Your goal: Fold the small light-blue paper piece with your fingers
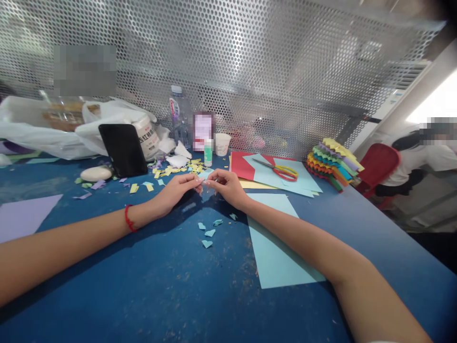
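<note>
Purple paper sheet lies at left on the blue counter. Rightward, our left hand and right hand together pinch a tiny pale-blue paper piece, partly hidden. We note small light-blue paper scraps nearer us, then a light-blue rectangular sheet, then a multicoloured pleated paper stack.

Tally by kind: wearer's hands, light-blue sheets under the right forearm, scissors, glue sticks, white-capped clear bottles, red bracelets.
Hands: 2 (left hand, right hand)
Light-blue sheet: 1
Scissors: 1 pair
Glue stick: 1
Clear bottle: 1
Red bracelet: 1
Total: 7
</note>
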The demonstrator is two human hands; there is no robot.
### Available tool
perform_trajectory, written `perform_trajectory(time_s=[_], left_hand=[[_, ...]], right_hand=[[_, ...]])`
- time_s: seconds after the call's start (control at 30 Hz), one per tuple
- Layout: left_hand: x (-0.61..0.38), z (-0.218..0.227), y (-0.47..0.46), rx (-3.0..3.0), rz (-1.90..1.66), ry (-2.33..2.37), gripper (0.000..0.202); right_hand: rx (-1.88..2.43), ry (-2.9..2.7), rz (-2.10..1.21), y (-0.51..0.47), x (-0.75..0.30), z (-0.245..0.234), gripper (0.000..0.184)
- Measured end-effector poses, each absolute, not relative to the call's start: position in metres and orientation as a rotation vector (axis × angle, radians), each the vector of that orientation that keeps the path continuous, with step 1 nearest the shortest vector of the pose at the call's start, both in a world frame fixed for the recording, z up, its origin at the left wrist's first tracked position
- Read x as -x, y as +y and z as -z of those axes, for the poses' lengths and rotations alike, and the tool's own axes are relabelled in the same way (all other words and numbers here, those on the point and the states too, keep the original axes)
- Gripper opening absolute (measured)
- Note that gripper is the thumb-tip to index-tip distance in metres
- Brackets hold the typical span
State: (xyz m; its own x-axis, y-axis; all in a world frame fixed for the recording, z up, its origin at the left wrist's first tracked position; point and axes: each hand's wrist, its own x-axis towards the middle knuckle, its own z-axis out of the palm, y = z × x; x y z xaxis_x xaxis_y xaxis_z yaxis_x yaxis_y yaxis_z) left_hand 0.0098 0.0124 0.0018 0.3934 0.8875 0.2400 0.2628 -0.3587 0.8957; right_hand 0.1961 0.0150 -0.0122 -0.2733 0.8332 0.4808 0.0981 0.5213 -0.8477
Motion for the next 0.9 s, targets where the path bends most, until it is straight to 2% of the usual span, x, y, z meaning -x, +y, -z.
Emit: perform_trajectory(time_s=[0.17,0.37,0.53,0.9], left_hand=[[-0.0087,0.0014,0.0138,-1.828,-0.975,0.985,0.039],[-0.0101,0.0039,0.0160,-1.835,-0.970,1.003,0.050],[-0.0081,0.0024,0.0147,-1.861,-0.959,1.008,0.046],[-0.0054,0.0030,0.0157,-1.829,-0.974,0.985,0.037]], right_hand=[[0.789,-1.665,-0.923,0.0146,-0.1963,0.0095,0.039],[0.772,-1.701,-0.803,0.0123,-0.1961,0.0109,0.033],[0.805,-1.732,-0.713,0.0128,-0.1960,0.0104,0.034],[0.811,-1.711,-0.791,0.0091,-0.1959,0.0068,0.035]])
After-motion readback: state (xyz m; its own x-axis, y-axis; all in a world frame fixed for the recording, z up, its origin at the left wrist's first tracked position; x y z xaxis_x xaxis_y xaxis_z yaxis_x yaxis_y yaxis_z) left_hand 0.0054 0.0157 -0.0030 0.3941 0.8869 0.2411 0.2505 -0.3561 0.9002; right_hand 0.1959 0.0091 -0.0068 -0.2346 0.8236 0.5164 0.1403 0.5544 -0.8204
